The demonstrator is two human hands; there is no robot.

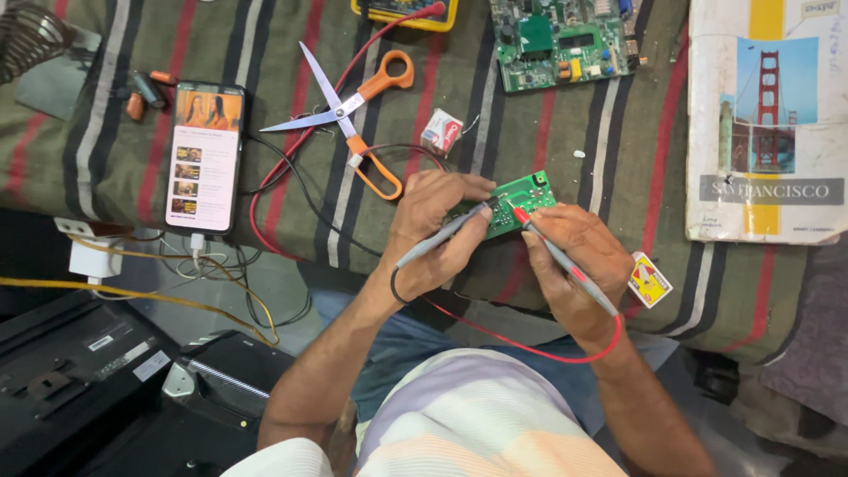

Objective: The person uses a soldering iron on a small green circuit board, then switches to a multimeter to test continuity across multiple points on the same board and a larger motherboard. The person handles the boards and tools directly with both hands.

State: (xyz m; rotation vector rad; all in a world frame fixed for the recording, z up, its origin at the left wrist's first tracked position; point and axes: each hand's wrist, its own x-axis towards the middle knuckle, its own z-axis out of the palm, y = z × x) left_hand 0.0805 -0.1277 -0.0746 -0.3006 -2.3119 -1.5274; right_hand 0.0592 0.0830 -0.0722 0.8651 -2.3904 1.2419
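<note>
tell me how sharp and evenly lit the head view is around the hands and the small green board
Head view: soft, even light with no hard shadows or glare; the small green board, left hand and right hand are in focus, the probes crisp; the floor at lower left is darker.

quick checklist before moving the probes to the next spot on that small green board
1. Left hand holds the black probe: ok.
2. Right hand holds the red probe: ok.
3. Both tips on the small green circuit board: ok; exact pads cannot tell.
4. Board steadied by left fingers: ok.
5. Red lead free of the scissors: not ok, a red wire runs under them.
6. Yellow multimeter setting: cannot tell, mostly out of frame.
</note>
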